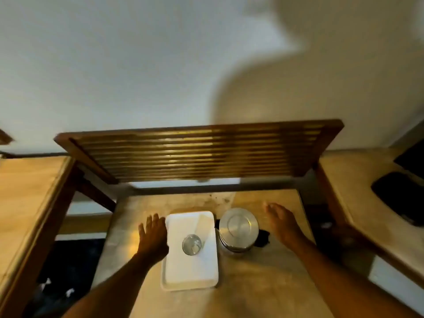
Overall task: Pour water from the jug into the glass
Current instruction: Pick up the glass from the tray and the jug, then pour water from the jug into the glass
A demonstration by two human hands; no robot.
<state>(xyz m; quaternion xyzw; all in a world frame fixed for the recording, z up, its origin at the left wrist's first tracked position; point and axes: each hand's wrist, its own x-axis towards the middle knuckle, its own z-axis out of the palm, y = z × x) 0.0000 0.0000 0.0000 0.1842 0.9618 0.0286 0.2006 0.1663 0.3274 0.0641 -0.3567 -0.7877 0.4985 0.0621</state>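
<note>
Both forearms look bare, left hand (153, 237) and right hand (283, 222) apparently ringless.

Pretty dim and yellowish on my feed, with a warm glare patch on the counter (128, 244) by the left hand (152, 237). Big soft shadow across the wall (321, 76). Whole frame is soft, right hand (283, 222) smeared, edges bend fisheye-style.

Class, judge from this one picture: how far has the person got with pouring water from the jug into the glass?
Done: the glass stands on the white tray, with the lidded metal jug beside it. In hand: nothing; the left hand and right hand are open, touching neither. Left: grasp the jug, lift, tilt and pour.
</note>
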